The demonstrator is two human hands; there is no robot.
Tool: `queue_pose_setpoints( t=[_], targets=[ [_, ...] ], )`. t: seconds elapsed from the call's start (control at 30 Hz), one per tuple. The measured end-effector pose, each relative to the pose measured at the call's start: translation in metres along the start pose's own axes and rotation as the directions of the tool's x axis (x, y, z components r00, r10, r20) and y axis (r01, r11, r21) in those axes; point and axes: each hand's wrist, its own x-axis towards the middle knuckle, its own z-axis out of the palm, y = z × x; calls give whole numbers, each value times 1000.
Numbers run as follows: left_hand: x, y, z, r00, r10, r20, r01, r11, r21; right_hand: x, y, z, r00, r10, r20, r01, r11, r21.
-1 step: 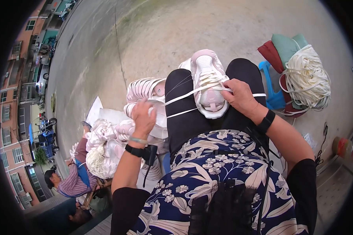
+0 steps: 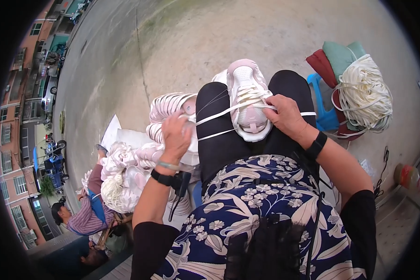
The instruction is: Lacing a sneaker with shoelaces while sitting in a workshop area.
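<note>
A white and pale pink sneaker lies upright on my dark-trousered thighs, toe pointing away from me. Flat white shoelace crosses its upper part, and loose lengths run out over both thighs. My right hand presses against the shoe's right side near the tongue, thumb and fingers pinched on a shoelace. Left of the shoe, beyond my thigh, my left hand hangs in the air near the stacked shoes. Its fingers are smeared by motion, and I cannot tell whether they hold lace.
More pink-white shoes and a white lace bundle lie at left. On the right a blue stool carries folded cloth and a big heap of cream laces. A person in a striped top sits at the lower left.
My left hand has shifted slightly right and away from me, toward the stacked shoes. The right hand and the sneaker look unchanged.
</note>
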Motion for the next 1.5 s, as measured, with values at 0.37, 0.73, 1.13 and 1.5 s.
queue_pose_setpoints(
  t=[0.37, 0.73, 1.13, 1.5],
  targets=[
    [63, 80, 20, 913, 386, 129, -373, 921, -115, 0, -3, -3, 1000, 12, -12, -11, 999, 39],
    [17, 33, -48, 973, 217, 84, -226, 966, 128, 2, -1, -1, 1000, 1, 0, -1, 999, 34],
    [63, 102, -94, 734, 637, -236, -598, 770, 222, 39, -31, 0, 929, -303, -210, 332, 936, 120],
    [75, 100, -88, 707, 658, -261, -594, 752, 286, 57, -58, -16, 905, -324, 276, 232, 919, 319]
  ],
)
